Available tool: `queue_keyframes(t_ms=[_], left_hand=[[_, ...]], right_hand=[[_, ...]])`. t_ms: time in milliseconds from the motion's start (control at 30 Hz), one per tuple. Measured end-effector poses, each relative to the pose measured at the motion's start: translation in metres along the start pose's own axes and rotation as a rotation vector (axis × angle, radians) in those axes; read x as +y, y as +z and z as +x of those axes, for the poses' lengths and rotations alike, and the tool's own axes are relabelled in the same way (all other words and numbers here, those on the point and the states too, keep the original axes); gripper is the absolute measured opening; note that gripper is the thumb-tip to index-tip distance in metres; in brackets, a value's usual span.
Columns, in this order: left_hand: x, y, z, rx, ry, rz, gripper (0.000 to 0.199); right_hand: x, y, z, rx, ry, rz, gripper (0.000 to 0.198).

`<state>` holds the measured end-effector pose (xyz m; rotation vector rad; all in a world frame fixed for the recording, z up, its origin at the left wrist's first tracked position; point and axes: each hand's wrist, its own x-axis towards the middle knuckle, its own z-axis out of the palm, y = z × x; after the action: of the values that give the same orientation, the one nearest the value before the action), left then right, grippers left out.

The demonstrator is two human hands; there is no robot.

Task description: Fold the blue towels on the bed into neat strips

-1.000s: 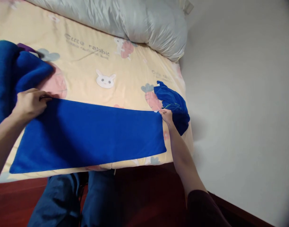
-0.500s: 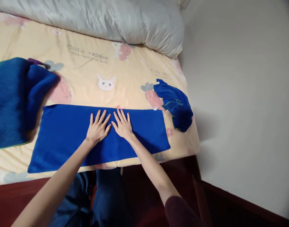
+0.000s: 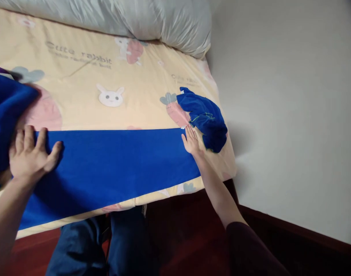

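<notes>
A blue towel (image 3: 115, 165), folded into a long strip, lies flat along the near edge of the bed. My left hand (image 3: 30, 157) is over its left end, fingers spread and palm down. At the opposite end my right hand (image 3: 191, 141) lies on the right edge, fingers stretched out beside a small white tag. Just beyond my right hand sits a crumpled blue cloth (image 3: 207, 117) with green edge stitching. Another blue cloth (image 3: 9, 103) is heaped by my left hand, partly cut off by the frame.
The bed has a cream sheet (image 3: 77, 96) printed with rabbits and carrots. A grey quilt (image 3: 164, 23) lies bunched along the far side. A pale wall (image 3: 284, 115) rises on the right. Below the near edge are my legs (image 3: 126, 241) and a dark red floor.
My hands have moved apart from the towel's middle, the left to its left end and the right to its right edge. The view has shifted slightly to the right.
</notes>
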<state>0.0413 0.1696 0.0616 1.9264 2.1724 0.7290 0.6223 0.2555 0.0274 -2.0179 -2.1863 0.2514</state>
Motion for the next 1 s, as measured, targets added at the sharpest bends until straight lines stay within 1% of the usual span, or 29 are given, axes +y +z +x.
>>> queue_keyframes(t_ms=[67,167,233,267,300,367,433,467,500,533,600,667,700,767,833,900,933,1000], left_hand=[[-0.006,0.004,0.005,-0.001,-0.041,0.020,0.072],[-0.016,0.009,0.010,-0.023,-0.026,0.045,0.082],[-0.017,0.007,0.010,-0.040,-0.006,0.066,0.091],[-0.014,0.005,0.008,-0.083,0.014,0.080,0.092],[-0.008,0.003,0.005,-0.073,0.000,0.101,0.091],[0.014,0.001,-0.009,-0.109,-0.009,0.132,0.084],[0.048,0.006,-0.034,-0.152,0.091,0.119,0.073],[0.069,0.012,-0.051,-0.174,0.156,0.104,0.070],[0.089,0.020,-0.069,-0.200,0.214,0.088,0.068],[0.109,0.029,-0.088,-0.222,0.257,0.072,0.067],[0.143,0.046,-0.123,-0.294,0.327,0.056,0.065],[0.164,0.059,-0.147,-0.338,0.331,0.066,0.063],[0.169,0.062,-0.153,-0.354,0.326,0.071,0.063],[0.167,0.064,-0.157,-0.372,0.326,0.071,0.062],[0.151,0.057,-0.152,-0.364,0.343,0.056,0.063],[0.120,0.043,-0.148,-0.317,0.320,0.064,0.066],[0.101,0.032,-0.148,-0.281,0.287,0.084,0.067],[0.056,0.007,-0.152,-0.225,0.190,0.159,0.067]], right_hand=[[0.006,0.001,0.000,-0.001,0.004,0.012,0.065],[0.005,-0.003,-0.001,-0.034,0.015,0.013,0.064],[-0.002,-0.009,-0.002,-0.056,0.040,-0.019,0.064],[-0.008,-0.011,-0.003,-0.059,0.063,-0.033,0.064],[-0.018,-0.014,-0.005,-0.042,0.092,-0.046,0.064],[-0.050,-0.016,-0.017,0.043,0.122,-0.052,0.066],[-0.095,-0.015,-0.044,0.132,0.072,-0.013,0.070],[-0.121,-0.012,-0.062,0.143,0.019,0.026,0.071],[-0.146,-0.008,-0.082,0.113,-0.044,0.072,0.072],[-0.170,-0.003,-0.103,0.053,-0.107,0.116,0.071],[-0.209,0.010,-0.139,-0.068,-0.215,0.196,0.069],[-0.230,0.023,-0.161,-0.135,-0.251,0.236,0.067],[-0.235,0.027,-0.166,-0.147,-0.249,0.243,0.066],[-0.234,0.032,-0.168,-0.160,-0.242,0.249,0.066],[-0.223,0.030,-0.166,-0.172,-0.253,0.258,0.066],[-0.204,0.023,-0.165,-0.176,-0.252,0.249,0.067],[-0.190,0.020,-0.165,-0.170,-0.238,0.231,0.068],[-0.154,0.012,-0.168,-0.149,-0.193,0.169,0.069]])
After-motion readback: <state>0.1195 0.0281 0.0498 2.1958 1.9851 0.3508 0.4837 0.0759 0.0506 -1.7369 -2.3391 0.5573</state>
